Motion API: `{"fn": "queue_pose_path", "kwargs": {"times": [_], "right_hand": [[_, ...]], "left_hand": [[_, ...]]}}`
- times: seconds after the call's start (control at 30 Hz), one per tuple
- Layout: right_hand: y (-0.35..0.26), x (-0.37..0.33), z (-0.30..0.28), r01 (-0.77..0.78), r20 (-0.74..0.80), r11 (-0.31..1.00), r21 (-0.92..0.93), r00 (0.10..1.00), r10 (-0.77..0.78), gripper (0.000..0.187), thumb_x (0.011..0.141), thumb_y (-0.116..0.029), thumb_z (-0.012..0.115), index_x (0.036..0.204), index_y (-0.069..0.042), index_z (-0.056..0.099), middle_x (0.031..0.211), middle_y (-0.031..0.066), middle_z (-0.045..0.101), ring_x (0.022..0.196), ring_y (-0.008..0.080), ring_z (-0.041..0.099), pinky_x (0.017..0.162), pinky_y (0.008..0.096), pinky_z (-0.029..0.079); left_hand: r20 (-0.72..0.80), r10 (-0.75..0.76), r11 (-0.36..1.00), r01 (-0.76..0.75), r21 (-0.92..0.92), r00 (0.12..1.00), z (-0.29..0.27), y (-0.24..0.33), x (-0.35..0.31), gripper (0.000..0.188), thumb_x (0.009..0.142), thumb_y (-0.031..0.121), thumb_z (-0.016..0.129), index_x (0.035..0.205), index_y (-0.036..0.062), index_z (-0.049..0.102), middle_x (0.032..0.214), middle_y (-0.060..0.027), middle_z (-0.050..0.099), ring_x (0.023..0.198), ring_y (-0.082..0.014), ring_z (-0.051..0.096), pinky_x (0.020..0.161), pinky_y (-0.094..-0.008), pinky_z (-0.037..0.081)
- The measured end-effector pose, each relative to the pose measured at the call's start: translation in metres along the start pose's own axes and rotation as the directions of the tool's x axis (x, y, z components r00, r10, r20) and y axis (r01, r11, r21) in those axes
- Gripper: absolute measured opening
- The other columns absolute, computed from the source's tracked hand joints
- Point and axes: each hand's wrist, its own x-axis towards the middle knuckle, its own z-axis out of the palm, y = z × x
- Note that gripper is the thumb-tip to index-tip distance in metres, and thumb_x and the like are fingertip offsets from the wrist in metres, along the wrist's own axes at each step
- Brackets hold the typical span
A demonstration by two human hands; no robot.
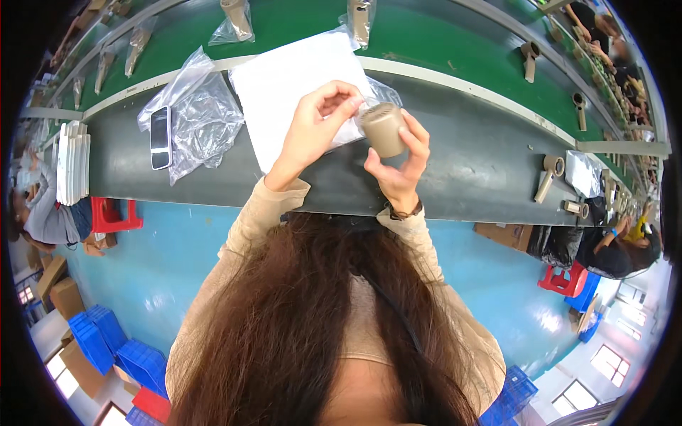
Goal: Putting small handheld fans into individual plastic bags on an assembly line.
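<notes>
While gripped, beige cylinder [383, 129] between right hand [401, 167] and left hand [312, 131].

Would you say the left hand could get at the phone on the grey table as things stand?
Probably not at once: the left hand is pinching a clear bag at the beige cylinder. The phone lies uncovered further left, beside crumpled plastic bags.

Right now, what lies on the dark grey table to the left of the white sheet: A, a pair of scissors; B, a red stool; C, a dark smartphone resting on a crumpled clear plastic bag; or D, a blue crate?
C: a dark smartphone rests on the crumpled clear plastic bag, on the dark grey table left of the white sheet.
</notes>
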Motion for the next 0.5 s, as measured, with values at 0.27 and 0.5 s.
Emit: {"fn": "queue_pose_path", "kwargs": {"times": [0.27, 0.5], "right_hand": [[-0.033, 0.076, 0.004, 0.158, 0.401, 0.867, -0.472, 0.915, 0.051, 0.058, 0.066, -0.022, 0.080, 0.119, -0.013, 0.059, 0.109, 0.0119, 0.057, 0.087, 0.0285, 0.062, 0.071, 0.0367, 0.052], [-0.019, 0.136, -0.007, 0.462, 0.711, 0.691, -0.556, 0.695, 0.106, 0.060, 0.076, -0.050, 0.070, 0.121, -0.012, 0.057, 0.103, 0.0076, 0.057, 0.079, 0.0248, 0.060, 0.069, 0.0346, 0.045]], "left_hand": [[0.112, 0.409, 0.694, -0.388, 0.606, 0.906, 0.005, 0.044, 0.011, 0.010, 0.086, 0.002, 0.063, 0.094, -0.0018, 0.060, 0.085, -0.0096, 0.060, 0.075, -0.0205, 0.060, 0.068, -0.0295, 0.048], [0.122, 0.560, 0.435, -0.416, 0.799, 0.819, -0.005, 0.031, 0.040, 0.005, 0.087, 0.003, 0.058, 0.090, -0.0001, 0.055, 0.085, -0.0128, 0.057, 0.081, -0.0323, 0.057, 0.069, -0.0404, 0.046]]}}
